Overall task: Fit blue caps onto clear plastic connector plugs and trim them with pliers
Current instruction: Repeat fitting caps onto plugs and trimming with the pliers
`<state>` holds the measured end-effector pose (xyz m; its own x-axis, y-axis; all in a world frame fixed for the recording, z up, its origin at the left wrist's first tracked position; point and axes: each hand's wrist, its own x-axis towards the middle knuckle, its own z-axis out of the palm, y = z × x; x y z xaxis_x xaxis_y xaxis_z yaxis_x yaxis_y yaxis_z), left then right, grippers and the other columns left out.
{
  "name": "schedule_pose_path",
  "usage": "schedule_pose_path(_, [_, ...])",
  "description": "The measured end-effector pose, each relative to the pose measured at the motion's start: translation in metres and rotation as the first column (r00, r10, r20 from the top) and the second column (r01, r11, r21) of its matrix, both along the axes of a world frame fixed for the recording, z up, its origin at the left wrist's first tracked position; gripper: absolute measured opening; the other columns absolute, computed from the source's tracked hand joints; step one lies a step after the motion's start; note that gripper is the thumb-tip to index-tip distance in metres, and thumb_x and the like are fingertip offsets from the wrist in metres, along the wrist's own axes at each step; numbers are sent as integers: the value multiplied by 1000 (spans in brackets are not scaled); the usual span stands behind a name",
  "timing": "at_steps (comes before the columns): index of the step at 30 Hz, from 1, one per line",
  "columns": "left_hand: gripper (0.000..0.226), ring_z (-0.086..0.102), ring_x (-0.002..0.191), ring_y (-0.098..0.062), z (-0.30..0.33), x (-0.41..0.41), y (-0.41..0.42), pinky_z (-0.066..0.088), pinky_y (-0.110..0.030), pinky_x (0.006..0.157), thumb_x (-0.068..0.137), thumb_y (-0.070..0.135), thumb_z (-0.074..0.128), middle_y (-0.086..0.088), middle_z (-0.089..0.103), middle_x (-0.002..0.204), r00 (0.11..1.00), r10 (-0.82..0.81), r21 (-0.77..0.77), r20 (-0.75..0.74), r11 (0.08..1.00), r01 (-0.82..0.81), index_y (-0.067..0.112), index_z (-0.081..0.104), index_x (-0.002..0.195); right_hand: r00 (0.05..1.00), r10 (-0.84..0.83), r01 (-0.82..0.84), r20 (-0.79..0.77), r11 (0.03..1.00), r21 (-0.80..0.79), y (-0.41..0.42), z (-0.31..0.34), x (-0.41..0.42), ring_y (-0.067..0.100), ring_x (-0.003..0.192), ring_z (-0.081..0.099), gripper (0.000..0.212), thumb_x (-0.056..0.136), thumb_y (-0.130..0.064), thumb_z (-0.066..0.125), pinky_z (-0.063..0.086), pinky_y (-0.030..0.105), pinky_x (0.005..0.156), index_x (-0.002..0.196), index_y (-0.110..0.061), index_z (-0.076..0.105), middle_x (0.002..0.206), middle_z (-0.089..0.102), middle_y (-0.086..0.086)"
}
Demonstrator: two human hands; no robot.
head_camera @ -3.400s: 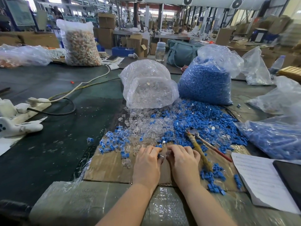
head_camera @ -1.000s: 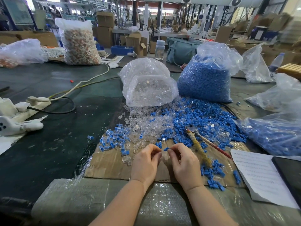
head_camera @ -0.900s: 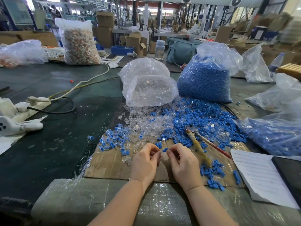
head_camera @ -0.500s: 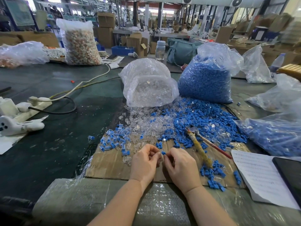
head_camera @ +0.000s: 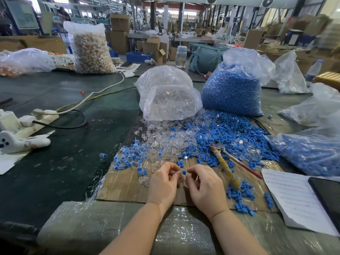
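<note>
Cap (head_camera: 184,172) now higher — two hands (head_camera: 185,183)

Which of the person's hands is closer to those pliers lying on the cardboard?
Right. The right hand sits just beside the pliers; the left hand lies farther away, beyond it.

Landmark: cardboard sheet (head_camera: 127,183) on table (head_camera: 55,173).

- Both hands above sheet's near middle: left hand (head_camera: 162,184) left of right hand (head_camera: 207,190), fingertips nearly meeting; cap (head_camera: 184,172) between them.
- Pliers (head_camera: 225,163) on sheet, right of hands.
- Loose caps (head_camera: 230,133) heaped on sheet's far right; loose plugs (head_camera: 165,138) on far middle.
- Capped plugs (head_camera: 127,159) on sheet's far left.
- Bag of plugs (head_camera: 169,96) behind sheet; bag of caps (head_camera: 233,85) to its right.
- Paper (head_camera: 294,199) right of sheet.
- Power strip (head_camera: 35,120) far left of sheet.
</note>
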<state>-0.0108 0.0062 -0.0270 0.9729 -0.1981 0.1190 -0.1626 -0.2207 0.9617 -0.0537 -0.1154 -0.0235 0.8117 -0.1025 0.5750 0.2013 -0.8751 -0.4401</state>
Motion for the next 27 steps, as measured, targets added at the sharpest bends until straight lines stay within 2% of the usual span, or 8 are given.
schedule_pose_path(3, [24, 64, 69, -3, -1, 0, 1, 55, -20, 69, 90, 10, 56, 5, 65, 77, 1000, -9, -6, 4, 1000, 9, 34, 56, 86, 1000, 23, -23, -8, 1000, 12, -1, 1, -1, 15, 79, 59, 24, 75, -7, 67, 47, 21, 71, 98, -13, 67, 87, 64, -3])
schedule_pose_path(6, [27, 60, 62, 1, -2, 1, 1, 50, -16, 62, 90, 10, 57, 11, 62, 67, 1000, -10, -23, 10, 1000, 10, 37, 58, 84, 998, 67, -67, -20, 998, 6, -1, 2, -1, 14, 83, 60, 30, 76, -9, 64, 50, 23, 73, 105, -16, 69, 90, 63, -4])
schedule_pose_path(10, [28, 60, 60, 1, -2, 2, 1, 51, -17, 62, 90, 9, 57, 10, 63, 64, 1000, -17, -9, 10, 1000, 17, 36, 59, 81, 997, 69, -69, -23, 998, 3, -2, 1, 1, 17, 81, 61, 22, 77, -13, 65, 54, 30, 68, 98, -16, 72, 85, 63, -3])
schedule_pose_path(13, [28, 61, 62, 0, -2, 2, 1, 50, -15, 62, 90, 10, 57, 8, 64, 69, 1000, -19, 4, 13, 1000, 19, 36, 58, 81, 998, 65, -65, -16, 998, -2, -3, -1, 2, 17, 80, 61, 22, 75, -8, 71, 54, 29, 67, 95, -16, 72, 84, 63, -4])
schedule_pose_path(18, [27, 59, 65, 0, -1, 1, 1, 46, -11, 62, 88, 12, 60, 8, 63, 71, 999, 0, 33, 46, 999, -1, 36, 57, 78, 997, 76, -76, -3, 997, 0, -2, 0, 3, 16, 78, 61, 16, 78, -17, 67, 53, 28, 65, 93, -16, 72, 83, 62, -5])
schedule_pose_path(21, [26, 57, 66, 2, 0, 1, 0, 45, -8, 62, 86, 12, 64, 8, 63, 71, 998, 15, 49, 61, 999, -18, 35, 57, 75, 997, 79, -79, -6, 997, -19, -2, -1, 3, 15, 76, 61, 16, 76, -14, 72, 52, 26, 64, 92, -16, 72, 82, 62, -5])
schedule_pose_path(24, [25, 58, 69, 0, 0, 1, 0, 44, -7, 63, 86, 11, 63, 8, 63, 72, 998, 13, 70, 60, 997, -17, 32, 58, 74, 999, 31, -30, 17, 999, -28, -2, 0, 4, 17, 78, 61, 22, 72, -8, 77, 53, 29, 70, 92, -12, 71, 85, 63, -2])
schedule_pose_path(27, [23, 61, 74, -6, 1, 1, 0, 46, -8, 64, 87, 10, 62, 6, 64, 75, 999, 16, 78, 52, 997, -20, 30, 58, 76, 988, -147, 148, 38, 988, -39, -6, 2, 4, 22, 87, 60, 26, 74, -8, 75, 48, 39, 81, 99, -10, 69, 93, 63, 2])
